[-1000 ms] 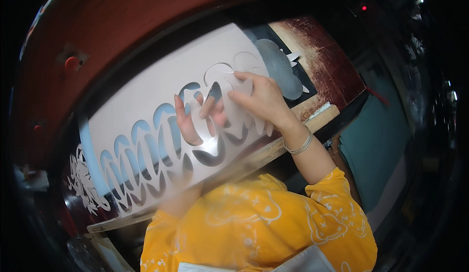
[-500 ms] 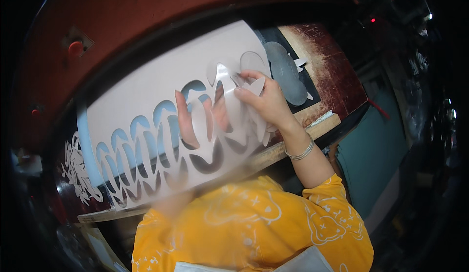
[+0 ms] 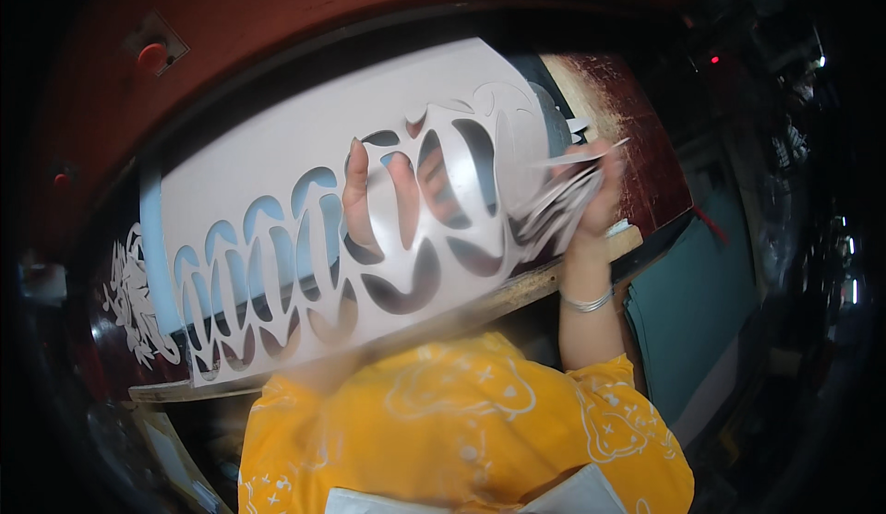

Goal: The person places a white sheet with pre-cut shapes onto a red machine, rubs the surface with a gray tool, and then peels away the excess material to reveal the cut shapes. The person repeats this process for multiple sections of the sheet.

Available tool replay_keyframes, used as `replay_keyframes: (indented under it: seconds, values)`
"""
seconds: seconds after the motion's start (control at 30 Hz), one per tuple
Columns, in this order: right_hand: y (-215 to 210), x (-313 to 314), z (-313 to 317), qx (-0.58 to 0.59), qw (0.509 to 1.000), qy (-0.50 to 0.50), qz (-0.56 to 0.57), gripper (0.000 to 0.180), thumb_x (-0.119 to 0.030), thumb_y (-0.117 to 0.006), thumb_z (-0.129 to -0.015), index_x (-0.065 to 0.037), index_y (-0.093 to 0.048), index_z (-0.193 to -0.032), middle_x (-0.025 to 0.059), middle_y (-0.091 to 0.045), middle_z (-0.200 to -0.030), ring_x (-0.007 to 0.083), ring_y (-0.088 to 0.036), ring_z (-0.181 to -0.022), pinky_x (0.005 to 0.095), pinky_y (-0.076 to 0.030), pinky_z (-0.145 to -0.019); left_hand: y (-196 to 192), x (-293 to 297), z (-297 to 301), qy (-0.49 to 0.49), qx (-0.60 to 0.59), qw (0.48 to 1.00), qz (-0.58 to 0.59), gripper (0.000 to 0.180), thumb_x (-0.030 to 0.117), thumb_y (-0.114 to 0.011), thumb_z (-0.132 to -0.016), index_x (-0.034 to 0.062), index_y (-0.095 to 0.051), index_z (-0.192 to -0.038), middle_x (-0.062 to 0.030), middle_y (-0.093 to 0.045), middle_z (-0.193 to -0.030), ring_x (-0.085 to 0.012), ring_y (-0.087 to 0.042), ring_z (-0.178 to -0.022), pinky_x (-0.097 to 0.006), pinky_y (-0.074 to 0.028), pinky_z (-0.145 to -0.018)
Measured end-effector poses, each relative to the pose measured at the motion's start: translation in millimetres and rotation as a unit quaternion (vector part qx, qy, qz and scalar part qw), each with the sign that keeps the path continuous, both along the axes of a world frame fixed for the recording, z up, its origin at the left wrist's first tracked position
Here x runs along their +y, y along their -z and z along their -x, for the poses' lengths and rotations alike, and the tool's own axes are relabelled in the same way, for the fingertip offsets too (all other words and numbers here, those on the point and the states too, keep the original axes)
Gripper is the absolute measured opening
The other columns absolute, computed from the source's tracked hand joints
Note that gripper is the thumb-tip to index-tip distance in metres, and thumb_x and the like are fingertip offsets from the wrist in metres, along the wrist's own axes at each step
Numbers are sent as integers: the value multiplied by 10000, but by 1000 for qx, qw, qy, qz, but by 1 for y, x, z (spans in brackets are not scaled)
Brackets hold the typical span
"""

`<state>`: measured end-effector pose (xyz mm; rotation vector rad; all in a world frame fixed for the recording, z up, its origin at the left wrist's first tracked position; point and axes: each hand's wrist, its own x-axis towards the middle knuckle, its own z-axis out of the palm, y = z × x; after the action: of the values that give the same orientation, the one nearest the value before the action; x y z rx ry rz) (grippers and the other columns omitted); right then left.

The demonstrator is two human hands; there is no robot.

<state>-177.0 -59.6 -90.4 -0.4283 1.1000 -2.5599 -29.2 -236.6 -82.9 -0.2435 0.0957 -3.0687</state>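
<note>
right hand [image 3: 604, 189] swung past white sheet [image 3: 305, 131] edge, holding pieces [image 3: 565, 204]

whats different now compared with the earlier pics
The right hand has moved rightward, away from the openings in the white sheet, holding a blurred bunch of white cut pieces. A dark opening it had partly covered now shows. The left hand stays behind the sheet, seen through its openings; the scrap pile remains at left.

My sheet [image 3: 295, 136] looks smooth and papery, my bangles [image 3: 588, 304] shiny metal, my shirt [image 3: 369, 422] matt cloth, the ledge [image 3: 626, 244] rough wood.
</note>
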Motion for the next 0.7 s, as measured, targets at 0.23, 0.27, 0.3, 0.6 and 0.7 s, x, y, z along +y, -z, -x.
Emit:
replay_keyframes:
  seconds: [0.23,0.27,0.3,0.6,0.7]
  values:
    - [-63,-19,54,246,935,-155,-203,457,-322,-592,-882,33,-533,-1163,-31,-513,-758,62,-541,-710,205,-485,-676,9,5,8,-92,-59,992,61,663,602,-457,-863,107,-421,-1302,-151,-433,-1377,-336,-368,-1311,-616,-277,-1042]
    - [-65,-38,51,341,891,-154,-256,496,-308,-621,-850,31,-536,-1202,-28,-547,-762,70,-565,-728,206,-472,-644,9,6,9,-96,-90,990,52,668,592,-452,-871,94,-409,-1313,-147,-440,-1373,-343,-370,-1306,-617,-272,-1042]
    - [-67,-57,48,447,815,-130,-344,449,-312,-628,-833,13,-601,-1141,17,-630,-835,112,-595,-740,244,-473,-662,9,6,8,-84,-31,994,58,674,591,-449,-873,91,-403,-1323,-147,-441,-1373,-345,-372,-1303,-620,-273,-1039]
    - [-29,-101,60,-5,966,-82,-246,245,-315,-627,-869,-85,-591,-792,58,-641,-721,141,-639,-657,280,-529,-546,40,-1,-17,-31,-112,992,49,740,721,-264,-880,74,-587,-1037,-129,-487,-1306,-306,-438,-1237,-517,-359,-989]
    - [-28,-100,62,90,953,-157,-241,227,-306,-634,-869,-82,-602,-845,41,-619,-769,117,-620,-642,272,-521,-545,49,-1,-22,3,0,1000,3,810,751,-257,-858,51,-533,-1158,-123,-461,-1326,-317,-440,-1225,-511,-349,-999]
